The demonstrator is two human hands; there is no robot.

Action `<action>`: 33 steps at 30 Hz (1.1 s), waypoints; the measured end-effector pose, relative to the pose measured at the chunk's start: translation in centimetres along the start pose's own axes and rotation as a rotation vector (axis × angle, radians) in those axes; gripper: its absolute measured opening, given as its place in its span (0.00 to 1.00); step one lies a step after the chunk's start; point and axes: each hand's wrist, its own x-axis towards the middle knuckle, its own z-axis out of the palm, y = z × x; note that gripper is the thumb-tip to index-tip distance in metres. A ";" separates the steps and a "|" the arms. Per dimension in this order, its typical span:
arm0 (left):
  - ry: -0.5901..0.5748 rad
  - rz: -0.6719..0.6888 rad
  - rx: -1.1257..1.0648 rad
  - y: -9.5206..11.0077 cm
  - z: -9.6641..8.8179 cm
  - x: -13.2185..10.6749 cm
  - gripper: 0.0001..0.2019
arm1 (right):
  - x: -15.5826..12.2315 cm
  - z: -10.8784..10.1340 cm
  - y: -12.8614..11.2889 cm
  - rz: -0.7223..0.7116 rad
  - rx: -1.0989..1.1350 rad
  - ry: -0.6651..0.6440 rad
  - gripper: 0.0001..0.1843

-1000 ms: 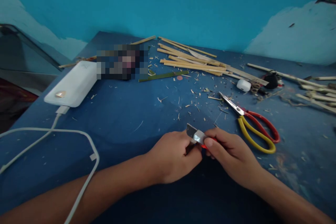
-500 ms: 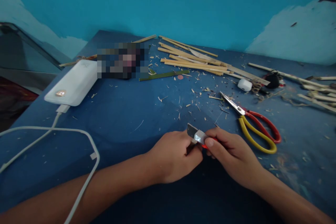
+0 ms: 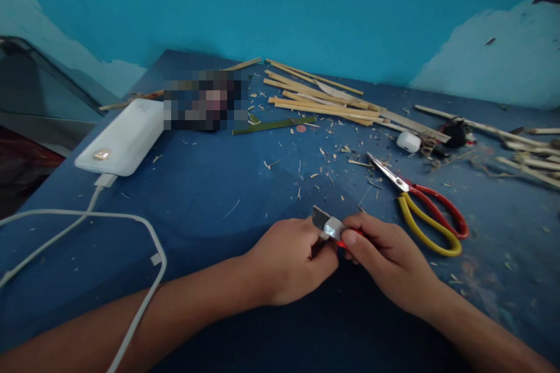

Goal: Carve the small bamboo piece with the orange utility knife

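Note:
Both my hands meet low in the middle of a blue table (image 3: 210,198). My right hand (image 3: 385,259) is closed round a utility knife (image 3: 329,224) with a red body and a short metal blade that points up and to the left. My left hand (image 3: 289,259) is closed too, its fingertips pinched against the knife just below the blade. What, if anything, sits between those fingers is hidden. Scissors (image 3: 420,204) with one red and one yellow handle lie just right of my right hand.
Split bamboo strips (image 3: 324,102) and a green strip (image 3: 273,125) lie at the back, more strips (image 3: 525,157) at the far right, with shavings scattered between. A white power bank (image 3: 122,137) with a white cable (image 3: 109,221) lies left. A small white object (image 3: 408,141) sits behind the scissors.

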 end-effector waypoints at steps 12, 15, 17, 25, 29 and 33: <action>0.009 0.008 0.000 -0.1 0.1 0.0 0.08 | 0.0 0.0 0.2 -0.004 0.008 -0.001 0.16; 0.014 0.010 0.006 -0.1 0.2 0.0 0.08 | 0.0 0.0 0.2 -0.010 0.010 0.003 0.16; 0.025 0.005 0.008 -0.1 0.2 0.0 0.07 | 0.0 0.0 0.1 -0.007 0.003 0.001 0.16; 0.038 0.017 -0.003 -0.1 0.4 -0.1 0.06 | 0.1 -0.2 -0.2 0.005 -0.004 -0.005 0.16; 0.069 0.034 -0.003 -0.1 0.5 -0.1 0.05 | 0.1 -0.1 0.2 -0.004 0.001 -0.009 0.15; 0.057 0.036 -0.007 -0.2 0.5 -0.1 0.05 | 0.0 -0.1 0.3 -0.012 -0.004 -0.009 0.15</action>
